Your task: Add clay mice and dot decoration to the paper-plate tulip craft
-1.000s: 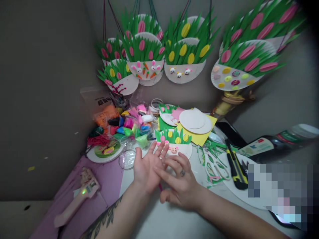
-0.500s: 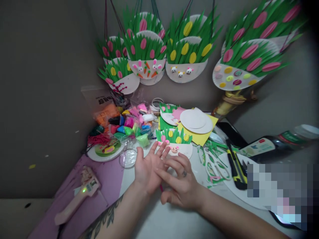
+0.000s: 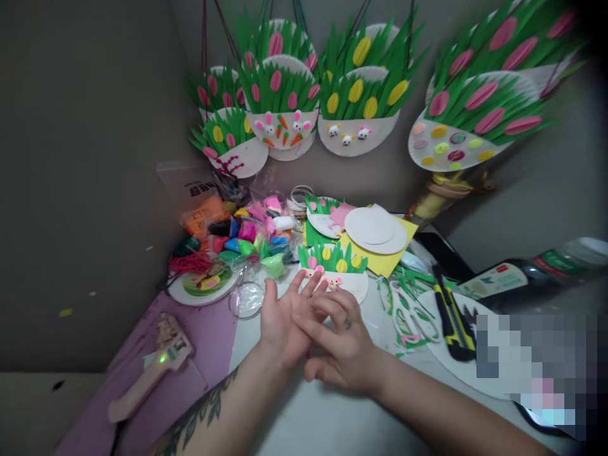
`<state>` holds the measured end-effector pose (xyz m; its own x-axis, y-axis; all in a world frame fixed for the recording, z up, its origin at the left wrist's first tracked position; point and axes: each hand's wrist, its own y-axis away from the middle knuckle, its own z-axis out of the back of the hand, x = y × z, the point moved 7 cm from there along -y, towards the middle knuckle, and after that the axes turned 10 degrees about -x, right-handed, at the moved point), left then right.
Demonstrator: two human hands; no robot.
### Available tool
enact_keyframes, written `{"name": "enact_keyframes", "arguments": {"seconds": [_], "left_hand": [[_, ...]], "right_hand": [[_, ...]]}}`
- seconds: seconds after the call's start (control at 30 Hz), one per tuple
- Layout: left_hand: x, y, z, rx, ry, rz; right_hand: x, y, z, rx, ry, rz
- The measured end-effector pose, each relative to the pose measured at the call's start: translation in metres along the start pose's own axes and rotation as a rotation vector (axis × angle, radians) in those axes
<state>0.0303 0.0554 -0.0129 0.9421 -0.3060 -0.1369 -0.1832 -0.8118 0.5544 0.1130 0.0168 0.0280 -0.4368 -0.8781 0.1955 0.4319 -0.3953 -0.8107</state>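
My left hand (image 3: 288, 322) is held palm up over the table, its fingers spread. Across that palm lie the fingers of my right hand (image 3: 344, 342), stretched out and slightly bent, with the thumb apart below. Anything between fingers and palm is hidden or too small to make out. Just beyond my fingertips lies a half paper plate (image 3: 356, 286) with green paper grass, yellow and pink paper flowers and small pink animal faces. My left fingers overlap its lower edge in view.
Bagged coloured clay (image 3: 247, 231) is heaped at the back left. A glue gun (image 3: 152, 373) with a green light lies left. Scissors (image 3: 413, 316), a utility knife (image 3: 453, 316) and a dark bottle (image 3: 532, 269) are at right. Decorated paper-plate baskets (image 3: 285, 123) hang on the wall.
My right fingers have shifted slightly up and left across my left palm. The whole view has moved a little; the things on the table stay in place.
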Motion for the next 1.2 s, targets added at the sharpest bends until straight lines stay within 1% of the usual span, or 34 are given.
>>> {"name": "enact_keyframes", "arguments": {"seconds": [0.13,0.33,0.43,0.63,0.7,0.87,1.0,1.2], "left_hand": [[0.0,-0.001,0.0,0.01,0.027,0.003],[0.008,-0.001,0.003,0.029,0.029,0.045],[0.009,0.0,0.003,0.02,0.076,0.055],[0.008,0.0,-0.002,0.057,0.126,0.05],[0.007,-0.001,-0.002,0.051,0.135,0.04],[0.006,0.0,-0.004,0.057,0.145,0.033],[0.005,0.001,-0.003,0.066,0.149,0.029],[0.007,0.002,-0.003,0.071,0.134,0.048]], "right_hand": [[-0.002,0.001,-0.001,0.014,-0.011,-0.001],[-0.007,-0.001,-0.004,0.02,-0.085,-0.059],[-0.01,-0.004,0.0,-0.004,-0.117,-0.105],[-0.01,-0.012,0.011,-0.066,-0.111,-0.252],[-0.008,-0.013,0.013,-0.082,-0.105,-0.268],[0.002,-0.012,0.013,-0.078,-0.106,-0.217],[0.003,-0.011,0.011,-0.051,-0.095,-0.185],[0.003,-0.011,0.008,-0.007,-0.047,-0.095]]}}
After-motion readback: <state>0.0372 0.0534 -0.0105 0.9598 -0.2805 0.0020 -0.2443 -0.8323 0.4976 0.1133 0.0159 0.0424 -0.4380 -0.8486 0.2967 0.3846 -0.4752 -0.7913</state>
